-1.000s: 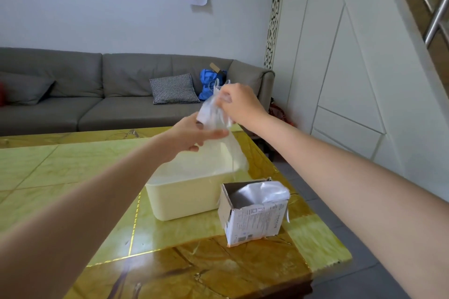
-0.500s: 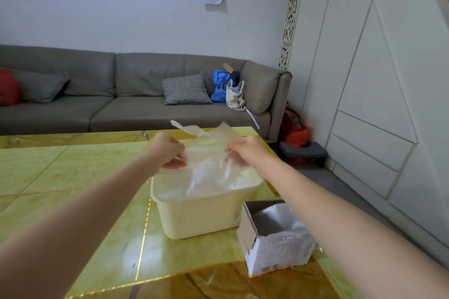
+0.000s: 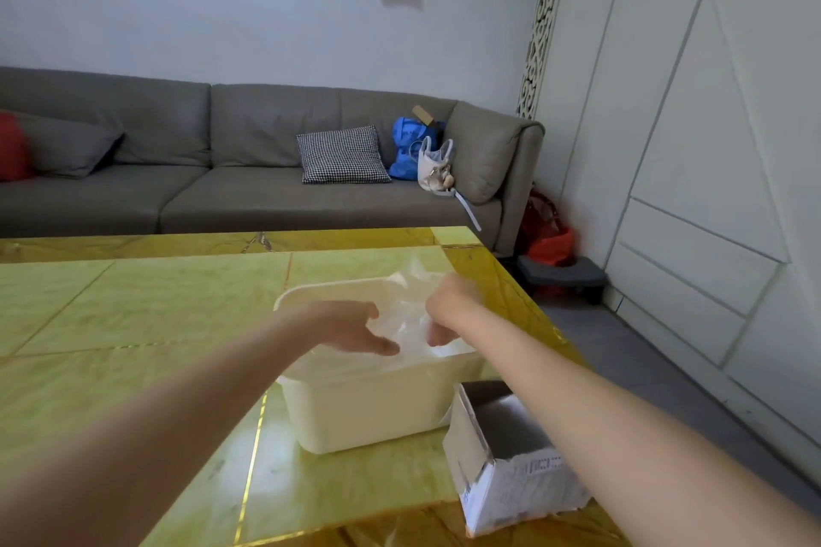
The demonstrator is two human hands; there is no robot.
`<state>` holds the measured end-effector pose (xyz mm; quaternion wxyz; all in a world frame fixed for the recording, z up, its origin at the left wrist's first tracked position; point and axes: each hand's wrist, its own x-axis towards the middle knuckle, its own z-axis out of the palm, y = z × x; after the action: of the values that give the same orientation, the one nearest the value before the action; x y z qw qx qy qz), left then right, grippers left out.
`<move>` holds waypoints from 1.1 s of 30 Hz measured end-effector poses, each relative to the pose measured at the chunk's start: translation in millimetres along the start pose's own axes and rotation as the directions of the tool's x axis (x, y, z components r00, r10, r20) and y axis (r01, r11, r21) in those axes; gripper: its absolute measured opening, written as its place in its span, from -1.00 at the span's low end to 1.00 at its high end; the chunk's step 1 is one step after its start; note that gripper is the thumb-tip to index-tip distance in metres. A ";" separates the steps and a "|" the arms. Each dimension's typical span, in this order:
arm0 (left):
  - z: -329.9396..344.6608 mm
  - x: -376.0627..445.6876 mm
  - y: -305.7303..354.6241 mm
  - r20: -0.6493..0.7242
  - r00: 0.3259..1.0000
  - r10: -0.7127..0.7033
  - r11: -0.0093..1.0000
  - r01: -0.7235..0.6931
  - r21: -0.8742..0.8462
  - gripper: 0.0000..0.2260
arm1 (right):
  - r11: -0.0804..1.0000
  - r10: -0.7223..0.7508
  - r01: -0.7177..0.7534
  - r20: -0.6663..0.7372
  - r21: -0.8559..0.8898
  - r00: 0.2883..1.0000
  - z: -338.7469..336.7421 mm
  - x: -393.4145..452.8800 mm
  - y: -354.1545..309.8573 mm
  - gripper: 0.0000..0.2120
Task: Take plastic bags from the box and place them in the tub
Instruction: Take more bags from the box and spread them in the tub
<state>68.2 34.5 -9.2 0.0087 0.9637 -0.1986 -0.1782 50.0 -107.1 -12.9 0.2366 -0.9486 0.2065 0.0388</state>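
A clear plastic bag (image 3: 402, 306) hangs crumpled inside the top of the cream tub (image 3: 368, 409) on the yellow-green table. My left hand (image 3: 346, 324) is over the tub and holds the bag's left side between thumb and fingers. My right hand (image 3: 448, 311) grips the bag's right side with curled fingers, just above the tub's right rim. The open cardboard box (image 3: 502, 484) stands to the right of the tub near the table's edge. My right forearm crosses over the box and hides part of its inside.
The table (image 3: 133, 324) ends just right of the box, with grey floor beyond. A grey sofa (image 3: 249, 191) with a checked cushion, a blue bag and a white handbag stands behind the table. White wall panels run along the right.
Both hands have come down from chest height with the bag, spread it apart, and now hold it low in the tub's opening. The view has shifted closer to the tub.
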 end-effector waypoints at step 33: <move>-5.5 3.8 1.9 0.132 0.991 0.000 0.982 -0.025 0.187 -0.40 | 0.717 -0.277 0.465 0.400 -0.520 0.874 -12.0 5.6 5.9 -0.57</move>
<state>72.7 31.0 -5.2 -0.0945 0.9450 -0.2208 -0.2219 52.4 -119.5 -5.7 -0.0458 -0.9787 -0.0507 0.1937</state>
